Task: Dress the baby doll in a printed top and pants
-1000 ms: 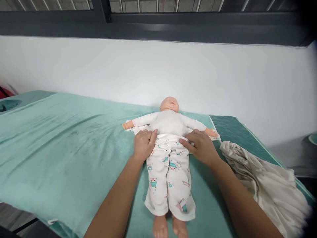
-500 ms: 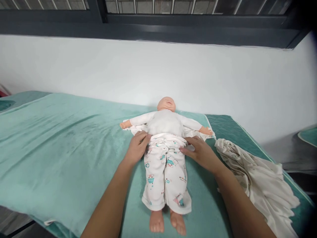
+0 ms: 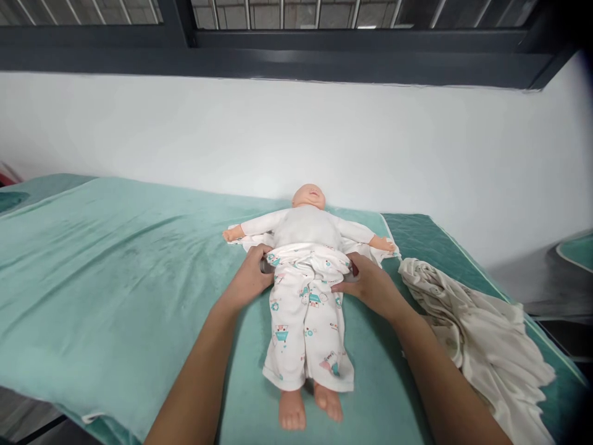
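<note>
A baby doll [image 3: 306, 225] lies on its back in a white long-sleeved top, arms spread and head toward the wall. White printed pants [image 3: 306, 321] cover its legs, with the bare feet out at the hems. At the left side of the waist my left hand [image 3: 250, 277] curls its fingers round the waistband, the thumb bent below. Opposite it, my right hand [image 3: 370, 284] grips the right edge of the waistband, thumb lying on the front of the cloth. Some fingertips of both hands are hidden by the fabric. A white printed cloth [image 3: 384, 252] shows beneath the doll's arms.
The doll rests on a light green sheet [image 3: 115, 278] over a bed or table. Crumpled cream cloth [image 3: 491, 346] lies to the right, near my right forearm, partly on a darker green quilted cover [image 3: 417, 232]. Behind stands a white wall [image 3: 259, 136] under a dark window frame [image 3: 324, 59].
Both hands have shifted slightly and curled further round the waistband, which looks more bunched and drawn up. The pant hems and feet sit a little higher in view.
</note>
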Tool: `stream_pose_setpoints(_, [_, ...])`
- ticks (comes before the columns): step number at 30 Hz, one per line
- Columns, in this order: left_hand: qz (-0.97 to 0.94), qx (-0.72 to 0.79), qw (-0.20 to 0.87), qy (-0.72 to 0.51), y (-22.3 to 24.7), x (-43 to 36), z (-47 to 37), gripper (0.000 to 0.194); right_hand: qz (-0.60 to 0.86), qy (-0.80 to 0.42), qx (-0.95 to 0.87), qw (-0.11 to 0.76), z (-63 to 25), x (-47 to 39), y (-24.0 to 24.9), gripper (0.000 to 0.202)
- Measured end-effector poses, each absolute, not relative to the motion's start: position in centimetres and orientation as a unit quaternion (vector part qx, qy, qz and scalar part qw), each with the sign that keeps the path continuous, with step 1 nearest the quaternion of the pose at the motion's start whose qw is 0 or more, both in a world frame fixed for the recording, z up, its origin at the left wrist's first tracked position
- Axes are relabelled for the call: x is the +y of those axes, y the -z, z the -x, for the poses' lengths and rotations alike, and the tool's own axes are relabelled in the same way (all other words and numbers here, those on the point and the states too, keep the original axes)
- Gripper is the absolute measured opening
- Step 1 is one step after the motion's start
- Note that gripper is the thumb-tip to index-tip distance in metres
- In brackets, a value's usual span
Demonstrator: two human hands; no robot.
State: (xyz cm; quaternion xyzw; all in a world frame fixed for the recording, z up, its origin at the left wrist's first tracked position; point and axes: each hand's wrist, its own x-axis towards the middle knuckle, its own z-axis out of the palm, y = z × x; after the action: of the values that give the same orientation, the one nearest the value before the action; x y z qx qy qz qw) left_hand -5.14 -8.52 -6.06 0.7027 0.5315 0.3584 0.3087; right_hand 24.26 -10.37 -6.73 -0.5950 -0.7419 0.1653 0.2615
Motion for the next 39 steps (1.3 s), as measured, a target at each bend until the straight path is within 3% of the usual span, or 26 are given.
stream_pose_setpoints(7, [-0.65,0.593,0.255,-0.402,6.3,-8.2,4.2,0.019,0.646,-0.102,-0.704,0.277,-23.1,-10.2,6.9,0.045])
stream_pose_setpoints(14, [-0.647,0.601,0.2,-0.423,6.8,-8.0,3.8,0.015,0.632,-0.103,-0.691,0.334,-23.0,-10.4,7.1,0.019])
stream_pose_setpoints(22, [-0.681,0.581,0.131,-0.426,7.5,-6.4,2.7,0.021,0.628,-0.093,-0.681,0.366,-21.7,-10.9,7.1,0.025])
stream_pose_setpoints(28, [-0.693,0.575,0.108,-0.421,7.7,-6.0,2.5,0.023,0.61,-0.153,-0.705,0.327,-22.0,-10.6,7.2,0.011])
stream_pose_setpoints(34, [-0.686,0.576,0.109,-0.431,7.8,-6.1,2.7,0.031,0.545,-0.268,-0.732,0.309,-23.1,-10.9,6.8,0.03])
stream_pose_setpoints(39, [-0.686,0.575,0.109,-0.433,7.7,-6.1,2.8,0.027,0.502,-0.386,-0.722,0.28,-23.3,-11.9,6.1,0.038])
